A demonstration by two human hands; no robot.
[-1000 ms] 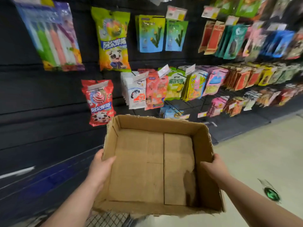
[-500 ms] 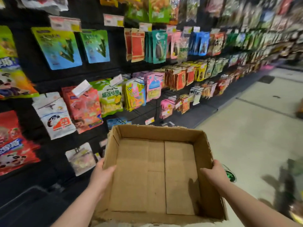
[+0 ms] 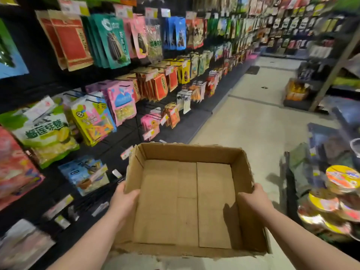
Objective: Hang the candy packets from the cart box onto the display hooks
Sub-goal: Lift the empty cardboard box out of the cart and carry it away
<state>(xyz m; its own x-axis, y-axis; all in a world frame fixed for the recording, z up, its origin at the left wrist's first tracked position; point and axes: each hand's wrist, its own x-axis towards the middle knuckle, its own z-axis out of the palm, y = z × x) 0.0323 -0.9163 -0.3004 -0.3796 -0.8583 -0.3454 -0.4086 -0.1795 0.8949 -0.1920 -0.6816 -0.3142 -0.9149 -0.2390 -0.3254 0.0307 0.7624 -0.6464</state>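
You gripped the box (image 3: 194, 152) by its side walls, left hand (image 3: 124, 199) clamped over the left rim and right hand (image 3: 255, 201) over the right, thumbs inside. The box showed its bare bottom flaps as you held it above the aisle floor (image 3: 253, 121). Candy packets (image 3: 120, 102) hung along the display (image 3: 44, 80) at left; lidded bowls (image 3: 342, 178) were stacked at right.

One cardboard box (image 3: 187, 201) is showing. Two hands are gripping it, left hand (image 3: 124, 199) and right hand (image 3: 255, 199), one on each side wall. Dozens of packets (image 3: 113, 39) are hanging along the display wall (image 3: 44, 80), too many and too blurred for counting. Roughly five noodle cups (image 3: 342, 178) are sitting at right, blurred, count unsure.
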